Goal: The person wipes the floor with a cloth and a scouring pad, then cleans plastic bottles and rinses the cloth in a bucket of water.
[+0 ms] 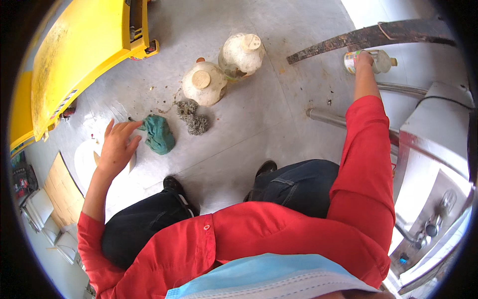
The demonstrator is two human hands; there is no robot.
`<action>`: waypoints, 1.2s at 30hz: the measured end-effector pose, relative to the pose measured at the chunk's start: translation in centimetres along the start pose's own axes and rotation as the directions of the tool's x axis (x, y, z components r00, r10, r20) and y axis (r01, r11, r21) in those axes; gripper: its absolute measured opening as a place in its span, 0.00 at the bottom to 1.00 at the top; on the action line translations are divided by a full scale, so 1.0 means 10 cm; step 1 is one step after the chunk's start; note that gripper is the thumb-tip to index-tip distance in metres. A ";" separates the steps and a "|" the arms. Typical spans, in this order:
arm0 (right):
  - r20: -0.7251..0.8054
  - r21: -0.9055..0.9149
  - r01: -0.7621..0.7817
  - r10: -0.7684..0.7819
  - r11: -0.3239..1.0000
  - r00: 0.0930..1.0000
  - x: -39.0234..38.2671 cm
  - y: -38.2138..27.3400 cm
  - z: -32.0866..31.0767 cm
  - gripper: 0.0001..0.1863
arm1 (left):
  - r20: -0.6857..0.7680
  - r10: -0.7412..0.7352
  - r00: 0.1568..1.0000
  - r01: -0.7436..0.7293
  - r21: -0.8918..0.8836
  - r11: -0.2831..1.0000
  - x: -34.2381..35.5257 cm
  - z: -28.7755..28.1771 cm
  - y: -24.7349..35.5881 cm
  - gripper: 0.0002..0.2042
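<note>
On my feed, a grey floor (249, 127) with scattered dirt runs between a yellow unit (82, 57) at left and metal tubes (328, 117) at right. My right grip (365, 61) is closed around a clear bottle (382, 62) near those tubes; my left grip (119, 144) spreads wide beside a green cloth (160, 135) on the floor.

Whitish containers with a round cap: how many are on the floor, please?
2: the nearer container is beyond the grey wiry clumps; the farther container is beyond it, to the right. Others may be hidden behind the yellow equipment.
</note>
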State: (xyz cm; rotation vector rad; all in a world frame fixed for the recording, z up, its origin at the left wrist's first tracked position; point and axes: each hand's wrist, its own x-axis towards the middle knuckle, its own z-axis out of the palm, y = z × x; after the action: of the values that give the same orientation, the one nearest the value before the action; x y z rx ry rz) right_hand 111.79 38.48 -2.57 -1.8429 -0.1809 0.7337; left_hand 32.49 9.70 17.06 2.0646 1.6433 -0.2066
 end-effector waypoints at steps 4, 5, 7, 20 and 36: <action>0.054 0.302 -0.097 0.084 0.948 0.995 -0.05 -0.27 0.14 0.23 | -0.040 -0.075 0.996 0.073 -0.058 0.996 -0.16 0.08 -0.20 0.16; 0.043 0.277 -0.074 0.065 0.958 0.997 -0.01 -0.33 0.10 0.24 | -0.020 -0.101 0.995 0.099 -0.073 0.992 -0.14 0.06 -0.19 0.16; 0.124 0.283 -0.086 0.052 0.955 0.991 0.14 -0.43 -0.02 0.26 | 0.008 -0.131 0.991 0.131 -0.107 0.986 -0.09 0.05 -0.20 0.16; -0.173 0.543 -0.010 0.124 0.840 0.977 -0.22 -0.28 0.19 0.15 | 0.055 -0.078 0.995 0.081 -0.060 0.995 -0.09 -0.09 0.02 0.16; 0.308 0.065 -0.373 0.337 0.926 0.890 -2.39 0.10 -0.24 0.21 | -0.083 0.361 0.929 -0.364 -0.012 0.932 -0.06 -0.09 0.26 0.16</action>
State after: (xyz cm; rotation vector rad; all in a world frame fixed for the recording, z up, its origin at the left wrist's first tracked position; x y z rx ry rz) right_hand 93.84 25.32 6.59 -1.6598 0.0170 1.2497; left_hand 34.62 9.16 18.87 2.3350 1.2647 0.0248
